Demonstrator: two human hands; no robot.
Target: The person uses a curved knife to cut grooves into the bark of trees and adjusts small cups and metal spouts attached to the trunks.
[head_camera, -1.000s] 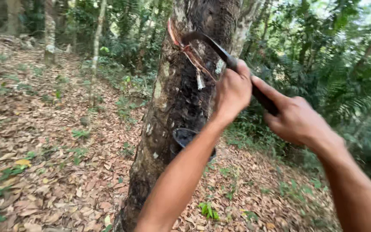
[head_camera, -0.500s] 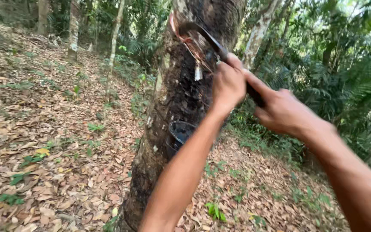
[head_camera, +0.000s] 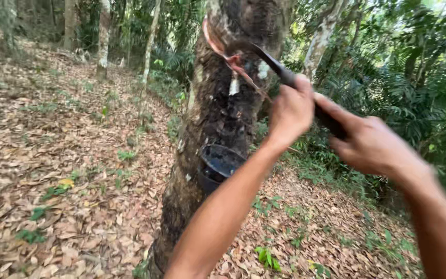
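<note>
Fingers of left hand clamped round the front of the tapping knife shaft; fingers of right hand clamped on its dark handle further back. Knife runs up-left, hooked tip against the slanted reddish cut in the tree trunk. Black cup sits on the trunk below the cut. Leaf-covered ground all around.

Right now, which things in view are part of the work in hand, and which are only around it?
In use:
left hand and right hand, both gripping the curved knife
tree trunk with its slanted cut
dark cup on the trunk

Only around:
dry leaves
thin trees
palm fronds
</note>
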